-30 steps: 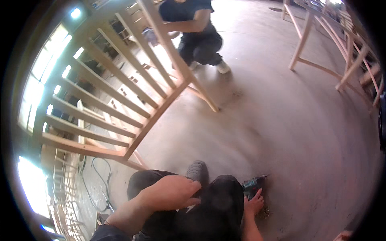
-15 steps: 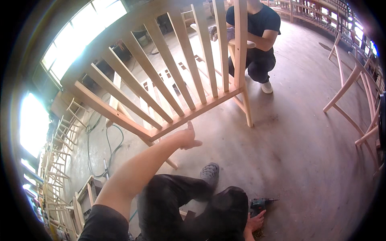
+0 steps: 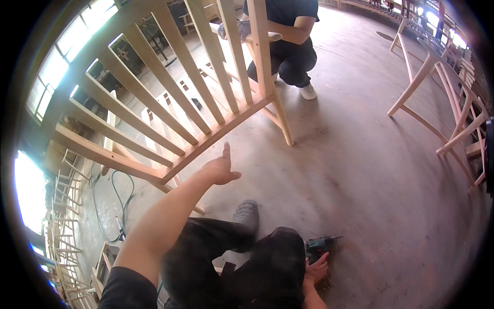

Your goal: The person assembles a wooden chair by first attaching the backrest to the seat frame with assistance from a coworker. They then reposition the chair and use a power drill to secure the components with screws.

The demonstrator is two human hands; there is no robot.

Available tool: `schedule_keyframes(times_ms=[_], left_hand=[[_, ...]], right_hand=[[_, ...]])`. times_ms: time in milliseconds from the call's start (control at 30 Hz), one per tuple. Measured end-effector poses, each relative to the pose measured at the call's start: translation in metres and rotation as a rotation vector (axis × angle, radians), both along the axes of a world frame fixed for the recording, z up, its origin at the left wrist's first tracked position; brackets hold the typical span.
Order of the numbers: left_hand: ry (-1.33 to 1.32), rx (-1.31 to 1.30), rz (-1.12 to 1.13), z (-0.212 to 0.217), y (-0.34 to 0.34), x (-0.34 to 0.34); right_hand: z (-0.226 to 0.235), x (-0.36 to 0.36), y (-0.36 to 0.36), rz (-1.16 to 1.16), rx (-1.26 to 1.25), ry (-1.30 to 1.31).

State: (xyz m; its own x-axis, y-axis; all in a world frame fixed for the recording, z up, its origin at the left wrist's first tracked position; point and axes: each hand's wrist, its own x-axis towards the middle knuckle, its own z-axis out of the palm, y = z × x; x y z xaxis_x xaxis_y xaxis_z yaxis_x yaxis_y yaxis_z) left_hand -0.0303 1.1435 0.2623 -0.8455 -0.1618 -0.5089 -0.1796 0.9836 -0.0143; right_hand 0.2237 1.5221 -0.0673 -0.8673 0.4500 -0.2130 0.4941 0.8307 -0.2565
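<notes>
An unpainted wooden chair (image 3: 216,135) with a slatted back stands tilted in front of me. My left hand (image 3: 220,169) is just below its lower back rail, apart from the wood as far as I can see. Its index finger stretches toward the rail, the thumb sticks out to the right, and nothing is in it. Down by my right knee, my right hand (image 3: 315,269) is closed round the handle of a dark green power drill (image 3: 320,244). The drill's bit points right. My palm and part of the handle are hidden.
Beyond the chair crouches a person (image 3: 293,49) in dark clothes, a gloved hand (image 3: 234,30) near the armrest. Another wooden chair frame (image 3: 411,87) lies at the right. A hose (image 3: 123,198) runs over the floor at left, beside rows of chair frames (image 3: 64,216).
The view has shifted, so the chair and the person appear farther left and higher. My left index finger now points more upright. My right hand and the drill appear slightly higher and farther left.
</notes>
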Motion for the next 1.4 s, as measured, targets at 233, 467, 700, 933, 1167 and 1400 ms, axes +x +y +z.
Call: schedule_keyframes(times_ms=[233,467,700,933,1167,1400], left_hand=[[0.093,0.242,0.297,0.016,0.007,-0.009],[0.492,0.579,0.619,0.018,-0.014,-0.019],[0.464,0.568,0.680,0.030,-0.014,-0.018],[0.500,0.644,0.733,0.024,-0.015,-0.022],[0.515,0.646,0.715,0.030,-0.017,-0.026],[0.519,0.655,0.713,0.029,-0.023,-0.028]], right_hand=[[-0.013,0.002,0.005,0.004,0.030,0.059],[-0.017,0.004,0.002,0.052,0.029,0.037],[-0.032,0.005,0.006,0.035,0.067,0.072],[-0.030,0.007,0.011,0.030,0.046,0.041],[-0.033,0.005,0.007,0.029,0.037,0.059],[-0.025,0.001,0.004,0.009,0.041,0.043]])
